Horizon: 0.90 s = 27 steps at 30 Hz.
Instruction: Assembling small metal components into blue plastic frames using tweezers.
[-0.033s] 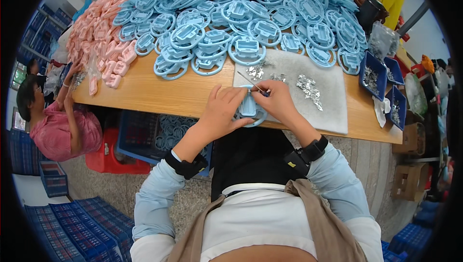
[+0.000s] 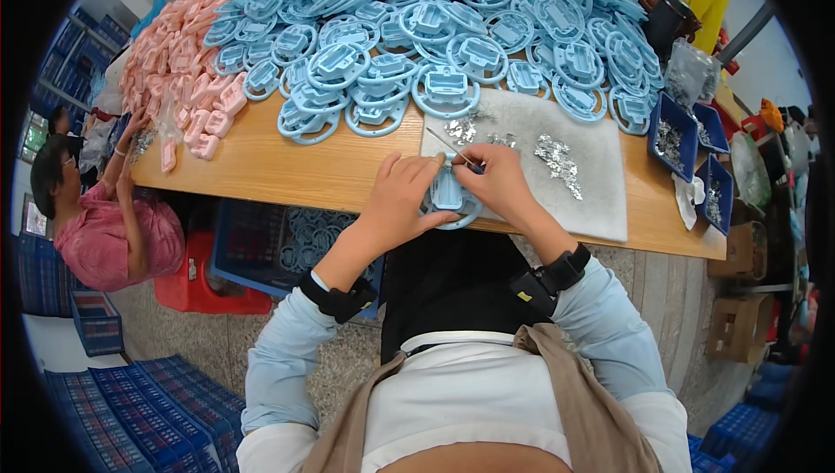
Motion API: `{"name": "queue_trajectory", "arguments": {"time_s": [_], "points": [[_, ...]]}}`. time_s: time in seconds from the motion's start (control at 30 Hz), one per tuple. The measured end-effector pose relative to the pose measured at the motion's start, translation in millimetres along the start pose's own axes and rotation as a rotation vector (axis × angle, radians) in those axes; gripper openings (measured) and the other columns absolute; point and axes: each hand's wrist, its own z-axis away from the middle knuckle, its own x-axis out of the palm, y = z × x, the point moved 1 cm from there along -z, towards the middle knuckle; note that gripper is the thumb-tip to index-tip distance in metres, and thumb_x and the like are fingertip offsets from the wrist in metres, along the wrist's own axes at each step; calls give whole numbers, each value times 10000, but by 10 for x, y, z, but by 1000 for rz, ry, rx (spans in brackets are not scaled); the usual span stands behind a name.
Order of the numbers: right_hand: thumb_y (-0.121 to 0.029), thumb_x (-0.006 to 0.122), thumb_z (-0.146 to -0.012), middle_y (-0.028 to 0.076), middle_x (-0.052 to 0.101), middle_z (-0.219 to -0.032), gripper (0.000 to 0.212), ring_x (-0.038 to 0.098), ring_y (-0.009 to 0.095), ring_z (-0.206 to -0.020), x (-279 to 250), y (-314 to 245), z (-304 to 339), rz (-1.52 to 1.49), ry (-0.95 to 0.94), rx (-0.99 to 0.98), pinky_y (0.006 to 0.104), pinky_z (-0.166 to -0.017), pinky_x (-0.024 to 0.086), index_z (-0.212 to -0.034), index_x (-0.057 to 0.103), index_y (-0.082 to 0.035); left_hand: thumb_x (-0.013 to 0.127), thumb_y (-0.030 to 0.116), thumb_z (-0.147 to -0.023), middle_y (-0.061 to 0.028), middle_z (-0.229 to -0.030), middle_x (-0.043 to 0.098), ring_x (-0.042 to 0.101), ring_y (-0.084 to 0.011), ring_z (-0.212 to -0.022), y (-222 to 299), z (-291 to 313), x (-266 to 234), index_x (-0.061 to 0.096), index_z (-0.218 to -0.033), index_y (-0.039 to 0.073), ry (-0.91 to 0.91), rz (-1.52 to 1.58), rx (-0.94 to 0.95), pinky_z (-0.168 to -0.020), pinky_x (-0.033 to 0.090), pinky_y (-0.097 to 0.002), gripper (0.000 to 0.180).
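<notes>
My left hand (image 2: 393, 201) is closed on a light-blue plastic ring-shaped part (image 2: 447, 192) at the table's front edge, its thumb on the near rim and its fingers along the far left side. A raised rectangular housing sits in the middle of the part. Over its far right side, my right hand (image 2: 503, 184) pinches a slim tool (image 2: 451, 146) with a thin metal shaft and a dark end. The shaft slants up to the left; whether it is a screwdriver I cannot tell. Small silvery metal pieces (image 2: 557, 160) lie on a whitish mat (image 2: 600, 203) beside this hand.
Light-blue parts (image 2: 445, 86) are heaped across the back of the wooden table (image 2: 330, 168), with pink parts (image 2: 204, 120) at the left. Blue bins (image 2: 670, 138) of metal bits stand right. Under the table is a blue crate (image 2: 239, 242); a person in pink (image 2: 122, 238) works at left.
</notes>
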Motion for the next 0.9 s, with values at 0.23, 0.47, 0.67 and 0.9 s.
{"name": "queue_trajectory", "arguments": {"time_s": [0.23, 0.47, 0.67, 0.9], "points": [[-113, 572, -744, 159, 607, -745, 248, 583, 345, -673, 31, -58, -3, 309, -44, -70, 433, -615, 452, -981, 613, -53, 794, 302, -552, -148, -1097, 514, 475, -317, -1031, -47, -74, 107, 520, -1078, -16, 116, 154, -41, -899, 363, -405, 673], [-71, 575, -774, 103, 554, -730, 381, 562, 293, -562, -20, -98, 506, 546, 16, -215, 374, -515, 442, -1151, 562, -125, 804, 239, -516, -162, -1124, 513, 488, -326, -1042, -3, -126, 288, 552, -977, -30, 260, 179, -177, -890, 388, -400, 591], [-65, 584, -756, 67, 541, -728, 399, 552, 250, -515, 51, -48, 523, 650, 54, -254, 340, -457, 436, -1145, 573, -149, 785, 268, -538, -157, -1112, 518, 483, -314, -1037, 6, -110, 306, 553, -1003, -29, 263, 179, -183, -895, 367, -407, 598], [-62, 582, -721, 78, 572, -730, 429, 584, 238, -546, 84, -115, 501, 799, -30, -234, 339, -473, 450, -1148, 562, -109, 784, 265, -534, -148, -1106, 511, 473, -310, -1030, -18, -109, 341, 546, -1018, -26, 244, 174, -172, -889, 360, -411, 613]]}}
